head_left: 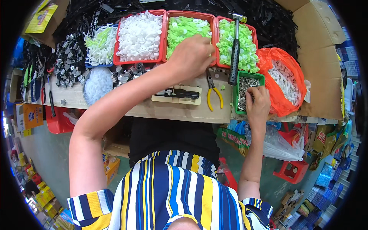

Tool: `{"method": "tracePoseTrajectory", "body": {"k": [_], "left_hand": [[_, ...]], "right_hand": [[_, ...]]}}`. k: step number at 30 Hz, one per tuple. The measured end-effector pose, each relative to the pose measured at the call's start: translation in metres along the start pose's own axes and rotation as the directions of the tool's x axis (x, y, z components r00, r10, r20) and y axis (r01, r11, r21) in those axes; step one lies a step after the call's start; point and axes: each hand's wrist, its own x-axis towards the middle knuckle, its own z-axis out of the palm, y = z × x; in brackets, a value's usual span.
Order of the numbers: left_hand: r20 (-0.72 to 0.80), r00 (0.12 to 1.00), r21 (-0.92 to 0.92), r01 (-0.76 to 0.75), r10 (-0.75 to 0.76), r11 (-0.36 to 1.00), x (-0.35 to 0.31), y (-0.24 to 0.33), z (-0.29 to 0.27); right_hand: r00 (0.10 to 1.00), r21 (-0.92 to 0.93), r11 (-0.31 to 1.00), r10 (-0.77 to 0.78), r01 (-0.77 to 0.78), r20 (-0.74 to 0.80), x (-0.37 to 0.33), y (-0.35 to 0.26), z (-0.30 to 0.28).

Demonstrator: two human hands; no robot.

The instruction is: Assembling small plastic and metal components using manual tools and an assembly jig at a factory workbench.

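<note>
My left hand (pixel 193 56) reaches over the lower right corner of a middle red tray (pixel 165 42) of small green plastic caps (pixel 188 28). Its fingers are curled down, and whatever is in them is hidden. The fingertips of my right hand (pixel 259 101) are bent together inside a green tray (pixel 262 78) of small metal pins (pixel 247 83); I cannot make out a piece between them. Below my left hand, a cream holder (pixel 159 99) carries a long black part (pixel 180 93). Pliers (pixel 214 96) with yellow handles lie between the holder and the green tray.
A hammer (pixel 234 53) rests across the right red tray of green caps. White caps (pixel 140 36) fill the left red tray. An orange bag (pixel 281 57) of white plugs stands at right; a bowl (pixel 98 86) of translucent pieces and black parts (pixel 71 57) lie left.
</note>
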Motion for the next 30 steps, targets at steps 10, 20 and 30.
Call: {"method": "tracePoseTrajectory", "body": {"k": [10, 20, 30], "left_hand": [[-0.026, 1.0, 0.156, 0.007, -0.003, 0.988, 0.038, -0.005, 0.038], [0.199, 0.809, -0.719, 0.504, -0.553, 0.478, -0.023, 0.047, -0.016], [0.195, 0.708, -0.866, 0.449, -0.678, 0.22, -0.074, 0.068, -0.03]], "right_hand": [[0.993, 0.219, 0.97, 0.11, -0.1, -0.033, 0.001, 0.011, -0.007], [0.993, 0.617, 0.785, 0.108, -0.053, -0.051, 0.01, -0.072, -0.022], [0.989, 0.601, 0.789, -0.055, 0.126, -0.135, 0.02, -0.13, -0.002]]}}
